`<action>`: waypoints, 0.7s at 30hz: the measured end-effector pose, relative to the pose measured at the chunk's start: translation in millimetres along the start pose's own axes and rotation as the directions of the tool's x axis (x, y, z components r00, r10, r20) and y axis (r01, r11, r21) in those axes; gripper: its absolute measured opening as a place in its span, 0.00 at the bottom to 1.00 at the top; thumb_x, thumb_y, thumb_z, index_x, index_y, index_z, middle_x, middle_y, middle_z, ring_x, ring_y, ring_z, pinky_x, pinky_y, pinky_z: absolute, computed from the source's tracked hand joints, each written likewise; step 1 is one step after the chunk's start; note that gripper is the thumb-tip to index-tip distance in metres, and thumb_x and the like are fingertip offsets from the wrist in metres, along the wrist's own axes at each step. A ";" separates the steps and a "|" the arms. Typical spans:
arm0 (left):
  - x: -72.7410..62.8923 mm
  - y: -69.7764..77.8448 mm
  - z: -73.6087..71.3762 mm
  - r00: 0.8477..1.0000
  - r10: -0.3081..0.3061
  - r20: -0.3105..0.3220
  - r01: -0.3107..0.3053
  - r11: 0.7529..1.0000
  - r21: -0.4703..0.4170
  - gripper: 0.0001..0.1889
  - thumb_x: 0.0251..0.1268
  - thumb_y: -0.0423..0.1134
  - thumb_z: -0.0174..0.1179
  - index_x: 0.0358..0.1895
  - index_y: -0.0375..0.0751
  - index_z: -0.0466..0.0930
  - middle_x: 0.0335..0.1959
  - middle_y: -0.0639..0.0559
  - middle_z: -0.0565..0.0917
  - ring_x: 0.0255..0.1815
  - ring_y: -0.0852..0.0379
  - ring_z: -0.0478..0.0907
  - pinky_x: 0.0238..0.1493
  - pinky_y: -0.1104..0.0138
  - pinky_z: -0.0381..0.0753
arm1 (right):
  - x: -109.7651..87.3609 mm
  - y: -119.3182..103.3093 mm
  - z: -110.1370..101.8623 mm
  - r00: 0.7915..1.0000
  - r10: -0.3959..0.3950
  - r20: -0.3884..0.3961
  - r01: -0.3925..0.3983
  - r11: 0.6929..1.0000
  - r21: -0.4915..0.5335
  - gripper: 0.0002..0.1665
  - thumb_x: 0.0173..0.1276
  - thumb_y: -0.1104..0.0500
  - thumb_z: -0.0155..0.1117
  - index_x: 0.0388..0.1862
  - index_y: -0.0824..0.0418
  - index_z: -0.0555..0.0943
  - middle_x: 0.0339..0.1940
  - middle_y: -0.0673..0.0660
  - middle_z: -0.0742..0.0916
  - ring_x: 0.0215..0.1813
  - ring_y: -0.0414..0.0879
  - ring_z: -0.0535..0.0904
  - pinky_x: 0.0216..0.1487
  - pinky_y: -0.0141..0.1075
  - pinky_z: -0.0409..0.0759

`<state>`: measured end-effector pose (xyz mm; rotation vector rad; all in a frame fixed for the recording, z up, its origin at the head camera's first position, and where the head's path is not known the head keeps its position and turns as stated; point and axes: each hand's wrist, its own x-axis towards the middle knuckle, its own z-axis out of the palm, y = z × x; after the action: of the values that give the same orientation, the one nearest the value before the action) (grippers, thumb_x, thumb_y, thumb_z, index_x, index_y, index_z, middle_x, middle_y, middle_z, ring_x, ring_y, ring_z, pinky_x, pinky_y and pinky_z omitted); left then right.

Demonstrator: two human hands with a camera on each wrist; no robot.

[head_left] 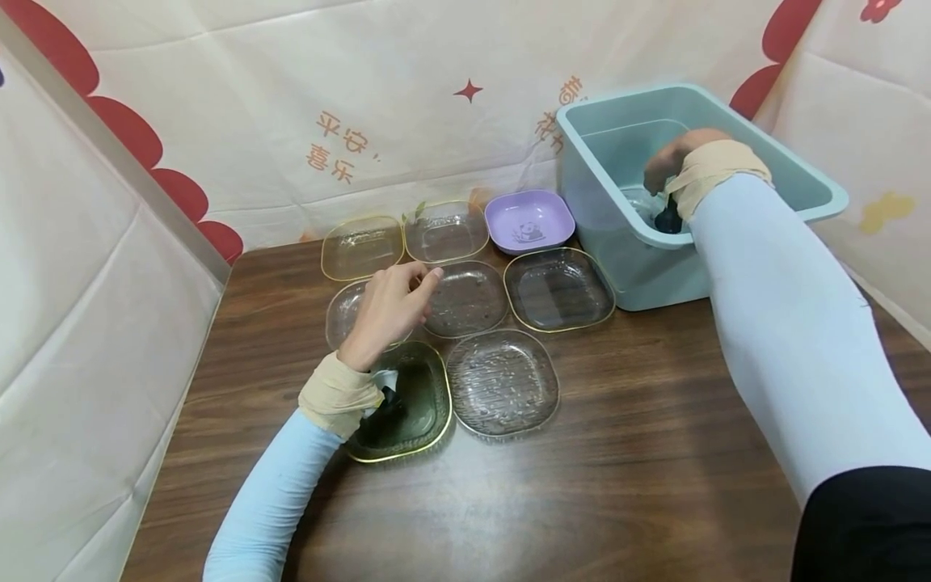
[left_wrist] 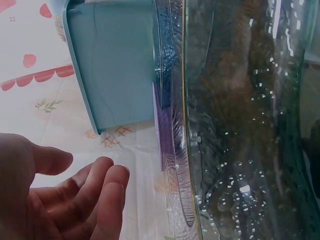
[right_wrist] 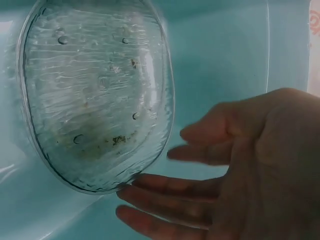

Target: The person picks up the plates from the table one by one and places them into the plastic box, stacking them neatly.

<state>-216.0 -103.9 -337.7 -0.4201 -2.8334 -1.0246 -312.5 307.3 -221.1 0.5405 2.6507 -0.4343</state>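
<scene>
My right hand (head_left: 680, 158) reaches down into a light blue plastic tub (head_left: 618, 259). In the right wrist view, the fingertips of this hand (right_wrist: 240, 160) meet the rim of a clear textured plate (right_wrist: 100, 100) with brown specks, and the thumb stays apart from it. My left hand (head_left: 393, 307) hovers over the plates on the table, nearest a clear plate (head_left: 342, 315) that it partly hides. Loosely bent fingers of the left hand (left_wrist: 75, 195) hold nothing. Below its wrist sits a dark green plate (head_left: 425, 404) with a gold rim.
Several other plates lie on the wooden table (head_left: 582, 485): a purple one (head_left: 529, 222) with a panda, gold-rimmed clear ones (head_left: 362, 248) at the back, a gold-rimmed dark clear one (head_left: 558, 289) beside the tub, and a ribbed clear one (head_left: 502, 382). A printed cloth (head_left: 436, 89) hangs behind.
</scene>
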 end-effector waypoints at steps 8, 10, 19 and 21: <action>0.8 -0.6 0.7 1.000 -0.002 -0.001 0.002 1.000 0.013 0.19 0.78 0.55 0.54 0.28 0.52 0.81 0.14 0.58 0.83 0.16 0.61 0.81 0.24 0.62 0.75 | 2.5 -4.7 0.4 0.998 0.052 0.029 -0.054 0.997 0.052 0.52 0.58 0.37 0.71 0.68 0.70 0.64 0.55 0.68 0.71 0.53 0.63 0.72 0.43 0.55 0.85; 0.9 -0.9 1.3 1.000 -0.001 -0.001 0.001 1.000 0.017 0.19 0.78 0.55 0.54 0.27 0.52 0.81 0.14 0.58 0.83 0.16 0.61 0.81 0.24 0.62 0.75 | 2.3 -5.8 0.5 0.998 0.046 0.034 -0.047 0.998 0.038 0.52 0.58 0.37 0.71 0.69 0.70 0.64 0.56 0.68 0.71 0.54 0.63 0.72 0.43 0.54 0.84; 0.9 -1.7 4.1 1.000 0.000 0.011 0.000 0.999 0.037 0.20 0.79 0.57 0.53 0.28 0.52 0.81 0.14 0.58 0.83 0.15 0.62 0.81 0.25 0.62 0.76 | 2.2 -3.4 1.0 0.999 0.024 0.041 -0.023 0.999 -0.025 0.56 0.57 0.34 0.71 0.68 0.72 0.64 0.57 0.70 0.72 0.54 0.63 0.73 0.43 0.54 0.85; 0.7 -1.8 3.8 1.000 -0.003 0.013 0.002 0.999 0.048 0.21 0.78 0.58 0.52 0.28 0.52 0.81 0.14 0.58 0.83 0.16 0.62 0.81 0.25 0.62 0.75 | 2.6 -3.6 2.2 1.000 0.023 0.017 -0.023 1.000 -0.012 0.54 0.58 0.34 0.70 0.67 0.72 0.65 0.56 0.70 0.72 0.52 0.63 0.73 0.42 0.54 0.84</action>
<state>-217.2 -102.6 -341.5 -0.4206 -2.8645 -0.9552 -315.5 304.1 -223.4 0.5605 2.6262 -0.4138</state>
